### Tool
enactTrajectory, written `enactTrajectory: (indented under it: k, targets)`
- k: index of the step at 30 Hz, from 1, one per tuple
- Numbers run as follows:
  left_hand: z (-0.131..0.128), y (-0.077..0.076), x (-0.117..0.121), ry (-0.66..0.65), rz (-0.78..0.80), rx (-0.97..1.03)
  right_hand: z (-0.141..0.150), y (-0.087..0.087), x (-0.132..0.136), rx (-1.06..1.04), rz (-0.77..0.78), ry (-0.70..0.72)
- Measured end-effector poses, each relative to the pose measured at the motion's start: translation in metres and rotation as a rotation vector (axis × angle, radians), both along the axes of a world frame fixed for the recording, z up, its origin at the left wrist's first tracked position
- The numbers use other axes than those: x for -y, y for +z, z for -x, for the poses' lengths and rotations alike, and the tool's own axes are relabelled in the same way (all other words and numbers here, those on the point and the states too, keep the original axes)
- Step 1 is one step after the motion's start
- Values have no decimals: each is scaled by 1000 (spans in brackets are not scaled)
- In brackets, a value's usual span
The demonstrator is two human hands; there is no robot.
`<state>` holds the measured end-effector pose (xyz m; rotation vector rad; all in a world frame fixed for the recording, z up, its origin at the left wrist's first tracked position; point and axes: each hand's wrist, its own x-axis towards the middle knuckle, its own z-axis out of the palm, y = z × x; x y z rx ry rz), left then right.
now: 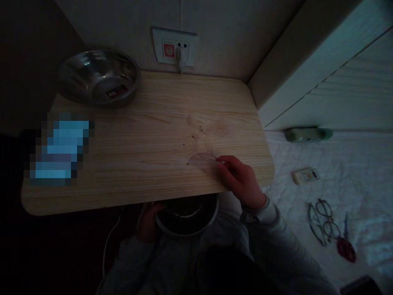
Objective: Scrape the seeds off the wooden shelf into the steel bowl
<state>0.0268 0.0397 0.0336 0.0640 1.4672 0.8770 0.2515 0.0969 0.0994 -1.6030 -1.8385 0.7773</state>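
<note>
My right hand [241, 178] is closed, thumb and forefinger pinching a thin, see-through curved piece [202, 158] just over the tabletop or touching it. Its exact kind is unclear in the dim light. Several tiny dark specks [193, 137] and faint reddish smudges [221, 127] lie on the wood beyond that hand. Below the front edge of the table, my left hand [149, 221] grips the side of a dark round bowl [187, 229] with a pale rim. The table hides part of this bowl, and deep shadow covers most of my left fingers.
A steel basin [98, 78] stands at the back left of the wooden table [147, 176]. A blurred-out lit screen [61, 149] lies at the left. Behind is a wall socket [175, 47]. On the bedding are a green bottle [308, 134], a small remote [306, 176], glasses [325, 221] and red-handled scissors [346, 249].
</note>
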Motion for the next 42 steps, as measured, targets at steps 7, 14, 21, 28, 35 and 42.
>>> enactTrajectory:
  k: [7,14,21,28,35,42]
  targets:
    - [0,4,-2,-17,-14,-31,4,3,0,22,14,63]
    - [2,-5,1,-19,11,-19,3,4,0,28,0,21]
    - [0,1,0,-15,-38,4,12,5,1,65,2,104]
    - [0,1,-1,-31,-34,32,14,7,2,66,-19,95]
    - [2,-2,0,-4,-44,50,15,8,10,52,-26,107]
    - [3,-4,1,-14,-32,44,15,3,18,85,-20,101]
